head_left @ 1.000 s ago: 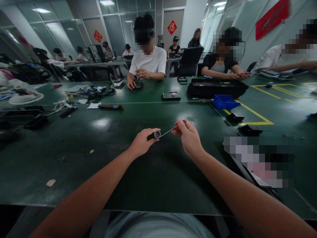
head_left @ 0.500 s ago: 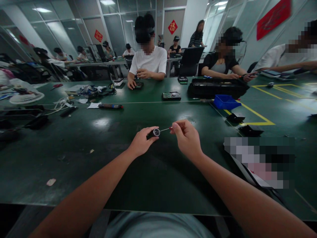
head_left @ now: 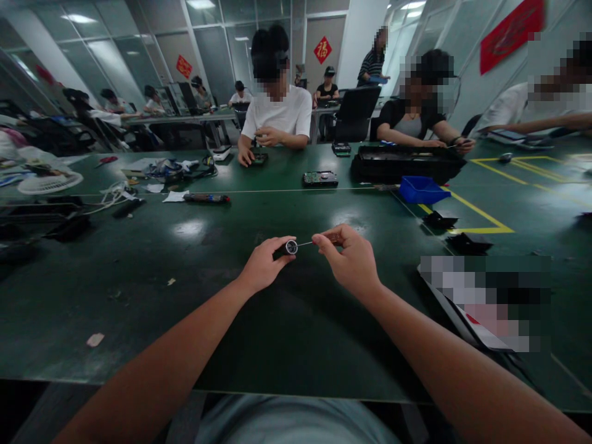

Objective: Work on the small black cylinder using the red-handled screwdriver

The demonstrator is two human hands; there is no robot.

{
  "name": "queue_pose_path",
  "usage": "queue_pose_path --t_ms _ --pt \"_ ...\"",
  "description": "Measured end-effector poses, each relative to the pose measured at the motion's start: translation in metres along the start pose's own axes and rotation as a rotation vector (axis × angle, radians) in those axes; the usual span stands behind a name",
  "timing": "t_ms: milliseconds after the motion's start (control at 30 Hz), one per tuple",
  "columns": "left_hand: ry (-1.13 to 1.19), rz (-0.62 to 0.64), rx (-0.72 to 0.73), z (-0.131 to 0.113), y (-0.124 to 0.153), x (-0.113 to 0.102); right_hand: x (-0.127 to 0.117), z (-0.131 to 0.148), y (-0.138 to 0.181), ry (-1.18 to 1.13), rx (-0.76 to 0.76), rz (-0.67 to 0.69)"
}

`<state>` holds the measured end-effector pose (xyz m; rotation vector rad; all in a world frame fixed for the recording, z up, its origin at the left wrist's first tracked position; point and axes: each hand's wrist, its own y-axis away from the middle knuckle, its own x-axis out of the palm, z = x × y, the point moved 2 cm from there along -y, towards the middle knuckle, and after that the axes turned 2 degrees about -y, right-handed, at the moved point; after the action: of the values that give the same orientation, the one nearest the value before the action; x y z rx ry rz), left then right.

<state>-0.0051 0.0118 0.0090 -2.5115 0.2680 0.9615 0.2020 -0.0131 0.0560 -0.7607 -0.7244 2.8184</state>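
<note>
The left hand (head_left: 263,266) is wrapped around a short dark cylinder (head_left: 290,248), thumb below and fingers above, with its silver-rimmed round end turned toward the wearer and slightly right. The right hand (head_left: 354,256) pinches a slim screwdriver-like tool (head_left: 305,243) between thumb and fingertips; its thin metal shaft points left and reaches the rim — whether the tip goes inside is too small to tell. The two hands are near each other but not touching, both above the middle of the green tabletop (head_left: 139,296).

Beyond them lies a hard drive (head_left: 320,179), circuit-board side up. Right of it sit a long black tray (head_left: 407,165) and, in front of that, a blue plastic bin (head_left: 423,190) beside yellow tape lines (head_left: 485,216). To the left, a dark pen-shaped tool (head_left: 206,198) with a red end lies against a slip of white paper (head_left: 174,197). A small pale scrap (head_left: 95,340) rests near the left forearm; papers (head_left: 485,327), partly pixelated, lie to the right.

Across the table, a co-worker in a white T-shirt (head_left: 296,114) has one hand on a small dark device (head_left: 259,159).
</note>
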Motion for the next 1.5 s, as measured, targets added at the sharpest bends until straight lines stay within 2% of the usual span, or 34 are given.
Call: queue_pose_path --t_ms 367,600,1000,1100,1267,1367,1500 --pt "0.018 -0.029 -0.015 0.002 -0.001 -0.003 0.003 0.003 0.001 -0.048 -0.185 0.157" --pt "-0.004 -0.005 -0.011 0.001 0.000 -0.003 0.004 0.005 0.003 0.001 -0.076 0.151" --pt "-0.020 0.003 0.016 0.002 0.000 0.000 0.002 0.004 0.004 -0.065 -0.130 0.154" --pt "-0.020 0.003 0.010 0.001 -0.001 0.000 0.004 -0.001 0.004 -0.199 -0.035 0.081" --pt "-0.032 -0.013 0.001 0.000 0.000 -0.004 0.016 -0.014 0.001 -0.573 0.154 -0.006" --pt "-0.077 0.005 0.031 -0.002 0.000 -0.008 0.021 -0.023 -0.002 -0.720 0.314 -0.051" --pt "-0.137 0.059 0.110 -0.002 -0.001 -0.011 0.021 -0.034 -0.007 -0.846 0.543 -0.033"
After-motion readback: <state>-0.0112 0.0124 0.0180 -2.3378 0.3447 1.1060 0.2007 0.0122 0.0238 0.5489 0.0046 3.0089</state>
